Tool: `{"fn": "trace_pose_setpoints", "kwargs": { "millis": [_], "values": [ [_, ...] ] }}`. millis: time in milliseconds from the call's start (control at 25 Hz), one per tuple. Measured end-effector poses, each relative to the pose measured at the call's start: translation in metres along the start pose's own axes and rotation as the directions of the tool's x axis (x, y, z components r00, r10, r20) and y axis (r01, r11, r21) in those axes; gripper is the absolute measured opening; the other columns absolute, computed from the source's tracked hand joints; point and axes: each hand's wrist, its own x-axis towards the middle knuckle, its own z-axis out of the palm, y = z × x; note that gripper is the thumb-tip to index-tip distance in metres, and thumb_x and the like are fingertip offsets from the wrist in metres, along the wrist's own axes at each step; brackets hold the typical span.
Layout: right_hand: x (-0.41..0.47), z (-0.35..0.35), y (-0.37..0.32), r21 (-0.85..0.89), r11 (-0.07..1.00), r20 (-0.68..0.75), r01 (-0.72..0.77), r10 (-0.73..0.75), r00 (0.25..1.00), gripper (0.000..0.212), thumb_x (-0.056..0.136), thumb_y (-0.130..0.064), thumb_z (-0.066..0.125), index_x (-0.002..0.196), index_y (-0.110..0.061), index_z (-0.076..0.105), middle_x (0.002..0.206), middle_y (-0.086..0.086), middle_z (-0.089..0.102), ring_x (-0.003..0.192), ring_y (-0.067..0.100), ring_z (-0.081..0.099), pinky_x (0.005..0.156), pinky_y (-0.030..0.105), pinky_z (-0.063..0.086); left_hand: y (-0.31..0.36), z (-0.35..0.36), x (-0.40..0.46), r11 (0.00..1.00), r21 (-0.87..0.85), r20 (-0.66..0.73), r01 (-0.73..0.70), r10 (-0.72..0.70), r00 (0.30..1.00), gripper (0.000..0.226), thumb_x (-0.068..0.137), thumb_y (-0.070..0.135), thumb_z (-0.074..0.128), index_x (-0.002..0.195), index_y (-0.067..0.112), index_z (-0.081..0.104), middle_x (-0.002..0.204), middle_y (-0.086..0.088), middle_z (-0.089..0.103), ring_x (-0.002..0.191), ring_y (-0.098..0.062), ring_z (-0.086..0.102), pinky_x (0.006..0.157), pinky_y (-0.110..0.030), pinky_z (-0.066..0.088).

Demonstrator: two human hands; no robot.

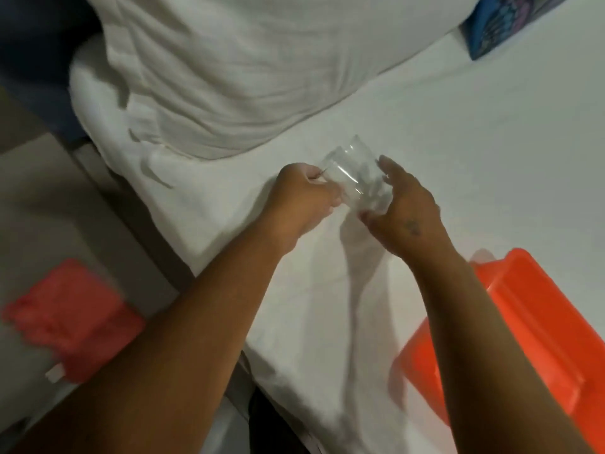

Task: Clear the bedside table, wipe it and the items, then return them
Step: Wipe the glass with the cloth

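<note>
The white bed [458, 152], smooth sheet with a wrinkled pillow [229, 70] at upper centre, fills most of the frame. An orange plastic tray [510, 339] lies at lower right, and a red cloth [72, 319] rests on the pale bench [39, 198] at lower left. In the centre, a clear glass [355, 178] is tilted, its long axis running toward upper left. Both hands grip it: left hand [304, 198] on its left side, right hand [406, 208] around its lower end.
</note>
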Motion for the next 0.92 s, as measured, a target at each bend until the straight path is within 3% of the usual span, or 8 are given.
{"fn": "trace_pose_setpoints", "kwargs": {
  "millis": [200, 280, 360, 520, 640, 720, 800, 920],
  "values": [
    [-0.005, 0.011, 0.002, 0.285, 0.958, -0.029, 0.008, 0.0, 1.0, 0.082, 0.081, -0.018, 0.078, 0.152, -0.025, 0.036, 0.132, 0.002, 0.057, 0.113, 0.02, 0.059, 0.097, 0.029, 0.05, -0.007, 0.005, 0.004, 0.985, -0.173, 0.023, -0.022, 0.026, 0.999, 0.048, 0.093, 0.016, 0.07, 0.135, -0.001, 0.053, 0.119, -0.021, 0.072, 0.109, -0.029, 0.072, 0.096, -0.037, 0.059],
    [-0.021, 0.016, -0.021, 0.385, 0.923, -0.064, 0.019, 0.006, 0.998, 0.085, 0.08, -0.025, 0.082, 0.151, -0.024, 0.037, 0.134, 0.001, 0.058, 0.105, 0.011, 0.059, 0.083, 0.009, 0.047, -0.009, -0.003, -0.008, 0.959, -0.273, -0.01, -0.069, 0.069, 0.998, 0.05, 0.096, 0.025, 0.067, 0.139, 0.007, 0.051, 0.122, -0.013, 0.071, 0.112, -0.027, 0.071, 0.094, -0.038, 0.059],
    [-0.05, 0.026, -0.061, 0.466, 0.88, -0.082, 0.089, -0.057, 0.995, 0.089, 0.079, -0.029, 0.084, 0.153, -0.024, 0.035, 0.138, -0.001, 0.057, 0.108, 0.004, 0.058, 0.083, 0.004, 0.045, -0.019, -0.032, -0.026, 0.898, -0.419, -0.074, -0.134, 0.113, 0.991, 0.048, 0.096, 0.037, 0.062, 0.139, 0.018, 0.055, 0.127, -0.004, 0.071, 0.112, -0.023, 0.071, 0.088, -0.038, 0.059],
    [-0.12, 0.074, -0.146, 0.63, 0.673, -0.115, 0.387, -0.412, 0.904, 0.058, 0.083, -0.026, 0.079, 0.136, -0.028, 0.057, 0.127, -0.011, 0.065, 0.112, 0.003, 0.063, 0.089, 0.019, 0.054, -0.066, -0.152, -0.077, 0.706, -0.665, -0.282, -0.243, 0.064, 0.957, 0.058, 0.097, 0.062, 0.042, 0.137, 0.024, 0.059, 0.128, -0.003, 0.071, 0.109, -0.024, 0.072, 0.08, -0.042, 0.059],
    [-0.138, 0.144, -0.185, 0.706, 0.607, -0.095, 0.365, -0.43, 0.898, 0.031, 0.088, -0.014, 0.068, 0.116, -0.028, 0.067, 0.112, -0.003, 0.069, 0.102, 0.011, 0.068, 0.087, 0.037, 0.059, -0.113, -0.243, -0.116, 0.597, -0.721, -0.448, -0.352, -0.013, 0.894, 0.058, 0.099, 0.061, 0.039, 0.121, 0.016, 0.068, 0.119, -0.012, 0.069, 0.089, -0.028, 0.072, 0.07, -0.039, 0.058],
    [-0.145, 0.206, -0.212, 0.609, 0.695, 0.07, 0.383, -0.528, 0.846, 0.026, 0.089, -0.012, 0.066, 0.113, -0.021, 0.068, 0.116, 0.006, 0.066, 0.108, 0.026, 0.064, 0.092, 0.045, 0.055, -0.148, -0.298, -0.135, 0.62, -0.672, -0.549, -0.405, -0.05, 0.834, 0.057, 0.102, 0.058, 0.035, 0.117, 0.014, 0.066, 0.113, -0.014, 0.067, 0.086, -0.03, 0.069, 0.07, -0.039, 0.056],
    [-0.158, 0.261, -0.229, 0.309, 0.808, 0.32, 0.501, -0.584, 0.746, 0.042, 0.09, -0.029, 0.067, 0.13, -0.018, 0.06, 0.137, 0.013, 0.052, 0.125, 0.035, 0.049, 0.102, 0.044, 0.046, -0.176, -0.332, -0.148, 0.649, -0.643, -0.587, -0.406, -0.078, 0.806, 0.054, 0.104, 0.056, 0.03, 0.117, 0.014, 0.062, 0.105, -0.012, 0.068, 0.082, -0.028, 0.067, 0.069, -0.038, 0.053],
    [-0.174, 0.315, -0.251, 0.012, 0.838, 0.398, 0.546, -0.505, 0.766, 0.072, 0.087, -0.061, 0.056, 0.146, -0.023, 0.038, 0.159, 0.018, 0.025, 0.139, 0.042, 0.029, 0.11, 0.053, 0.03, -0.215, -0.359, -0.159, 0.658, -0.651, -0.593, -0.378, -0.131, 0.794, 0.053, 0.103, 0.057, 0.033, 0.119, 0.017, 0.063, 0.105, -0.01, 0.069, 0.086, -0.027, 0.067, 0.067, -0.037, 0.054]
  ]
}}
